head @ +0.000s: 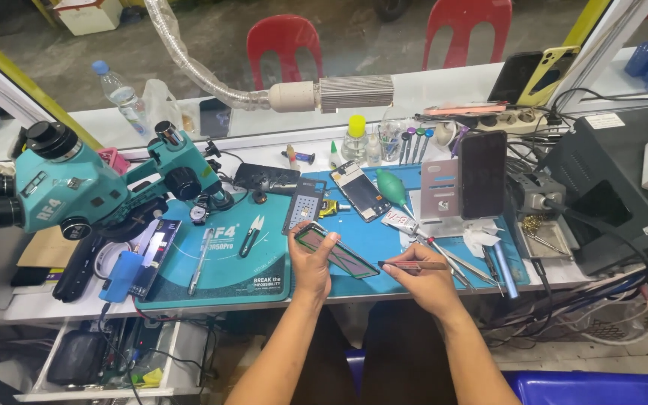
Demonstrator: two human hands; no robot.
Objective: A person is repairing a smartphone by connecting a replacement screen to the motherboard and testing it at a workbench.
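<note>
**Screen panel in hand, tool at its edge**

Your left hand holds a thin phone screen panel tilted up off the blue work mat, fingers closed along its near-left end with the thumb on top. Your right hand pinches a slim reddish-brown hand tool, fingers shut round its shaft, tip pointing left and meeting the panel's lower right edge.

Judged step: edge work on the panel, either scraping or prying; the view does not settle which. The next move calls for a steady left-hand grip and light, shallow pressure from the tip, since the panel is thin and hangs unsupported over the front of the bench.

Position: the panel lies between your two hands, its far end angled away to the right. Whether the tool tip touches or sits just beside it is too fine to tell.

Nearby: a teal microscope stands well left, small snips lie on the teal mat, and an opened phone lies beyond the panel.
</note>
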